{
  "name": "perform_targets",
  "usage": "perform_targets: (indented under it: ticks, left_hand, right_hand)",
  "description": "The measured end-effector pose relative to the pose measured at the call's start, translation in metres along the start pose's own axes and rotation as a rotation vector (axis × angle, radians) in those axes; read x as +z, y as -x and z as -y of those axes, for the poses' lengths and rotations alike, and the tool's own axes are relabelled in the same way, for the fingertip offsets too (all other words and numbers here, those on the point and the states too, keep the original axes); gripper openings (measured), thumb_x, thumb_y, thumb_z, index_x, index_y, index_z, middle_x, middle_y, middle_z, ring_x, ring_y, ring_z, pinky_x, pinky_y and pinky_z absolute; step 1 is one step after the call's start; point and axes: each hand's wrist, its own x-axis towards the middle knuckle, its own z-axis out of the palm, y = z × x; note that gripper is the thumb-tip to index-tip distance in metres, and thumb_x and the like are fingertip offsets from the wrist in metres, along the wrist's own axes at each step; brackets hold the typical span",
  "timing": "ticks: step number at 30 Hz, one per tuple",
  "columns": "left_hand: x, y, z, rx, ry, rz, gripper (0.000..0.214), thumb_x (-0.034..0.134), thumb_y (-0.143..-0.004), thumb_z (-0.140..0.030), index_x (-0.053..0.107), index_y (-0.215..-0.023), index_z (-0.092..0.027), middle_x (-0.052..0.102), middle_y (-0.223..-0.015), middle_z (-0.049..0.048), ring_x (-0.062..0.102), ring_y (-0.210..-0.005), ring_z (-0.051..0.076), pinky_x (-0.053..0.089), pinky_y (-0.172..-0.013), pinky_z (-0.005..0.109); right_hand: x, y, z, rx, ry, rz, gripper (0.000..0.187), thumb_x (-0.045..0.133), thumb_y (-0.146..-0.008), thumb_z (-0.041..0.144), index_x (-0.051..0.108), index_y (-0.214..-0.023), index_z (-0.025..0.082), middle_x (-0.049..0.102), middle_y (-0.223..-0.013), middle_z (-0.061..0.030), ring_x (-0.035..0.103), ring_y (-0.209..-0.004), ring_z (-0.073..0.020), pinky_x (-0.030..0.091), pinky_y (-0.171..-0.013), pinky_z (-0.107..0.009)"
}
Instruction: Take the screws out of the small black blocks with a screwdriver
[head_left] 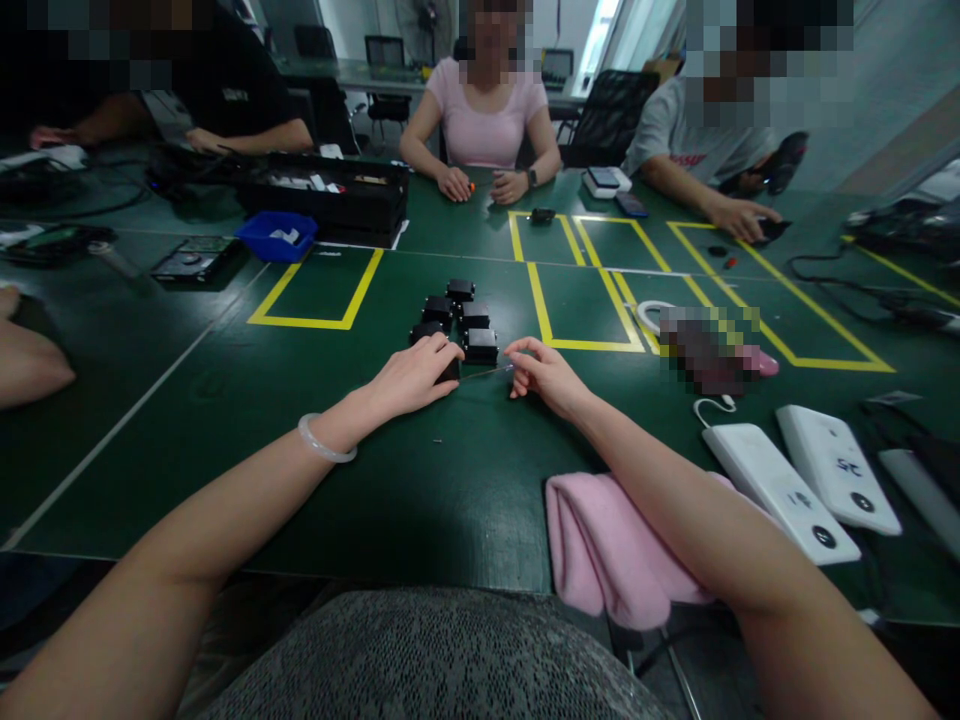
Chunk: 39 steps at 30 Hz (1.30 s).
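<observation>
My left hand (416,377) rests on the green table (225,400) with its fingers curled over a small black box (451,370), holding it down. My right hand (541,373) pinches a thin screwdriver (486,373) whose tip points left at that box. Just beyond the hands, several more small black boxes (460,315) stand in a cluster. A white bangle sits on my left wrist.
A pink cloth (607,545) lies under my right forearm. White devices (806,480) lie at the right. A black tray (337,195) and a blue bin (277,236) stand at the far left. Yellow tape boxes mark the table. Other people sit around it.
</observation>
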Motion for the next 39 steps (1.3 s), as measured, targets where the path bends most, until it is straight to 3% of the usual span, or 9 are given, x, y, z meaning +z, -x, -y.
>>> perform_targets:
  ticks: [6, 22, 29, 39]
  left_hand:
    - [-0.0012, -0.0004, -0.0011, -0.015, 0.014, 0.011, 0.035, 0.059, -0.095, -0.03, 0.053, -0.127, -0.02, 0.057, -0.127, 0.0114, 0.06, -0.112, 0.027, 0.056, -0.082, 0.036]
    - [0.002, -0.0004, 0.0011, 0.006, -0.007, -0.009, 0.035, 0.059, -0.095, -0.03, 0.052, -0.128, -0.02, 0.057, -0.128, 0.0111, 0.06, -0.114, 0.027, 0.056, -0.083, 0.036]
    - [0.0005, -0.0005, 0.0001, 0.004, -0.002, 0.001, 0.036, 0.06, -0.095, -0.03, 0.052, -0.128, -0.019, 0.057, -0.128, 0.0113, 0.06, -0.113, 0.027, 0.056, -0.082, 0.036]
    - [0.0021, -0.001, 0.0013, 0.007, -0.005, -0.003, 0.036, 0.061, -0.095, -0.03, 0.052, -0.128, -0.019, 0.057, -0.128, 0.011, 0.059, -0.115, 0.027, 0.056, -0.085, 0.036]
  right_hand:
    - [0.0009, 0.0003, -0.0002, 0.001, 0.016, 0.009, 0.029, 0.072, -0.086, 0.045, 0.057, -0.088, 0.02, 0.043, -0.044, 0.0118, 0.045, -0.04, -0.0084, 0.053, -0.051, -0.025]
    - [0.0001, 0.0009, -0.0005, -0.001, 0.014, -0.016, 0.033, 0.077, -0.081, 0.043, 0.055, -0.092, 0.021, 0.048, -0.048, 0.0118, 0.048, -0.041, -0.0084, 0.053, -0.05, -0.025]
    - [0.0015, 0.0021, 0.0009, -0.018, 0.042, 0.01, 0.032, 0.071, -0.087, 0.049, 0.058, -0.086, 0.02, 0.032, -0.04, 0.0139, 0.044, -0.037, -0.0089, 0.055, -0.052, -0.026]
    - [0.0001, 0.0, -0.0021, -0.025, 0.022, -0.028, 0.04, 0.081, -0.077, 0.045, 0.052, -0.091, 0.022, 0.051, -0.05, 0.0121, 0.05, -0.043, -0.0083, 0.052, -0.049, -0.024]
